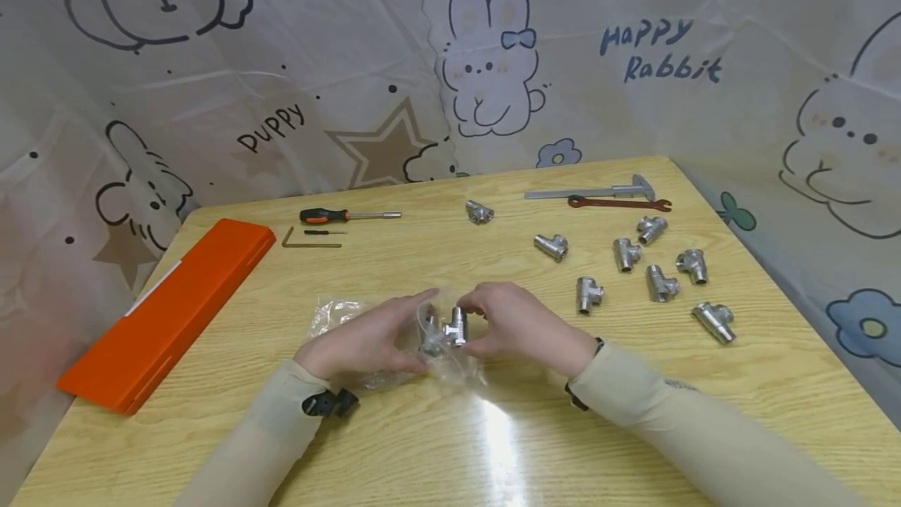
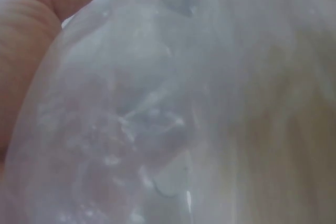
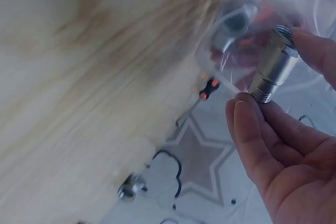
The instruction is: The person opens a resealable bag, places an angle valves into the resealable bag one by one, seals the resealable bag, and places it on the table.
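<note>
Your right hand (image 1: 517, 325) pinches a metal tee fitting (image 1: 459, 325) by its two ends, at the bag's mouth, perhaps to leave its sides free; your left hand (image 1: 369, 339) curls round that clear plastic bag (image 1: 336, 314), seemingly to hold it open; another fitting (image 3: 234, 23) shows through the film; loose fittings (image 1: 586, 295) lie mostly rightward on the bench (image 1: 246, 343), probably within that arm's reach; screwdriver (image 1: 331, 216), hex key (image 1: 313, 246) and orange case (image 1: 176, 307) sit left, caliper (image 1: 587, 194) and wrench (image 1: 619, 203) far right, apparently out of your way.
</note>
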A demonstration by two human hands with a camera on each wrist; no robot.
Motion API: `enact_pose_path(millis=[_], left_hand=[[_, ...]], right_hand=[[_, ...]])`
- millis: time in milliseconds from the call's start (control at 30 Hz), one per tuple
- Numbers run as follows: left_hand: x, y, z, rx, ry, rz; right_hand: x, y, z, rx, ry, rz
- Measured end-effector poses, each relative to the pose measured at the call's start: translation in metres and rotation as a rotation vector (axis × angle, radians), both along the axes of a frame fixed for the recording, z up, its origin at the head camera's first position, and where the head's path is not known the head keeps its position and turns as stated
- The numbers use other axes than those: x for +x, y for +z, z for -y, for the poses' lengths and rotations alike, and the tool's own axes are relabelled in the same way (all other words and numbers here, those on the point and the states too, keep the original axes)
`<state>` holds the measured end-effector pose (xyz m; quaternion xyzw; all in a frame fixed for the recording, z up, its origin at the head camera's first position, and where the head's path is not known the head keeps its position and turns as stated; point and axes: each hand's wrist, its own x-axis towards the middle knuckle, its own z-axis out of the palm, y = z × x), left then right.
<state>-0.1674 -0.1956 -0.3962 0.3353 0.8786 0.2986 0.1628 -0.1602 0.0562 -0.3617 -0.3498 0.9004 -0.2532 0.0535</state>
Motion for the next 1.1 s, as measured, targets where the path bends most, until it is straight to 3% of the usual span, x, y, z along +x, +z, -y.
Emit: enact_pose_path(millis=[233,433,700,867,1100], left_hand=[[0.002,0.003,0.000,0.022,-0.019,0.000],[0.000,0.003,-0.001,0.093,-0.059,0.015],[-0.001,0.002,0.002,0.073,-0.051,0.018],[0.000,0.003,0.002,0.052,-0.041,0.023],[0.002,0.005,0.001,-0.016,0.015,0.045]], right_hand=[[-0.001,-0.009,0.028,-0.033,0.077,-0.014],[-0.002,-0.016,0.045,-0.030,0.088,-0.074],[-0.005,-0.020,0.053,0.006,0.130,-0.145],[-0.004,-0.013,0.042,-0.015,0.133,-0.125],[-0.004,0.012,-0.014,0.054,0.004,-0.160]])
